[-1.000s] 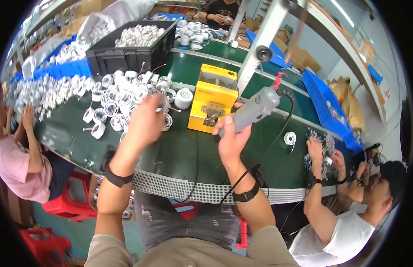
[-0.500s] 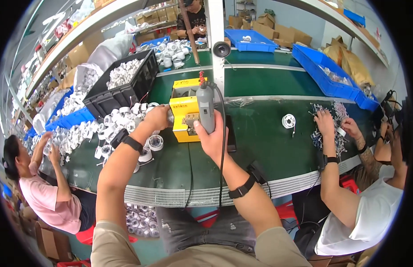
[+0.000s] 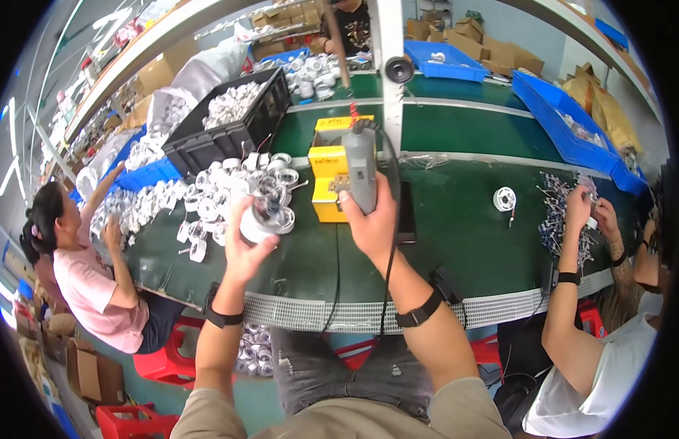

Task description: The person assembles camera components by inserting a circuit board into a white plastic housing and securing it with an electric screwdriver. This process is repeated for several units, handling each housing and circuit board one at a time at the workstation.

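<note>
My left hand is closed round a white round lamp-like housing, lifted at the near side of the heap of white housings. Dark parts show inside its open top. My right hand grips a grey corded electric screwdriver, which stands upright in front of the right side of a yellow screw feeder. The thumb lies on the tool's lower left side, near a small metal plate on the feeder. The tool's tip is hidden. A black cable runs down past my right forearm.
A black crate of small white parts stands back left. One white ring-shaped part lies to the right. A co-worker's hands work at a pile of wired parts. Another person sits left. Blue trays stand behind.
My left hand has come away from the yellow feeder's left side, toward me, and now shows a white housing in it. My right hand still holds the screwdriver by the feeder. The view has shifted.
</note>
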Demonstrator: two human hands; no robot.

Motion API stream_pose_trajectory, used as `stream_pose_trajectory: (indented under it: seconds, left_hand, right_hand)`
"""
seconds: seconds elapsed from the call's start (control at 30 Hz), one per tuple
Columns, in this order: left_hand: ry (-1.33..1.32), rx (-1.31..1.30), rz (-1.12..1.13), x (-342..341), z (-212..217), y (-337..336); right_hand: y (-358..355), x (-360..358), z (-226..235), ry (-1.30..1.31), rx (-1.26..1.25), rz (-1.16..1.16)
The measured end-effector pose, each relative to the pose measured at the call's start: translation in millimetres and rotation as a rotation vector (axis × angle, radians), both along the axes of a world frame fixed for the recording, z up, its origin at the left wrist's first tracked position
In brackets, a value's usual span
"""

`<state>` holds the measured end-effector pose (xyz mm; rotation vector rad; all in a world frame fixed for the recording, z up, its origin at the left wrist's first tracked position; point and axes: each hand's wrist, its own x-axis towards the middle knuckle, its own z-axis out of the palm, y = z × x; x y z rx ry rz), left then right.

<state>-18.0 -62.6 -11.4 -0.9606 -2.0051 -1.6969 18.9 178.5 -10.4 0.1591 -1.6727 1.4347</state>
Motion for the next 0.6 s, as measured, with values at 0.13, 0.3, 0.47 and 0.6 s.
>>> stream_pose_trajectory:
  seconds: [0.13, 0.3, 0.47, 0.6]
  left_hand:
    - [-0.09, 0.161, -0.319, 24, -15, 12]
    - [-0.281, -0.055, -0.304, 39, -33, 23]
    - [-0.234, -0.131, -0.12, 48, -32, 20]
    - [0.075, -0.179, 0.115, 43, -34, 18]
  right_hand:
    - [-3, 1, 3, -0.124, 0.019, 0.04]
    - [-5, -7, 3, -0.093, 0.085, 0.002]
    - [-15, 13, 6, 0.222, 0.379, -0.435]
    - [-37, 29, 11, 0.029, 0.366, 0.164]
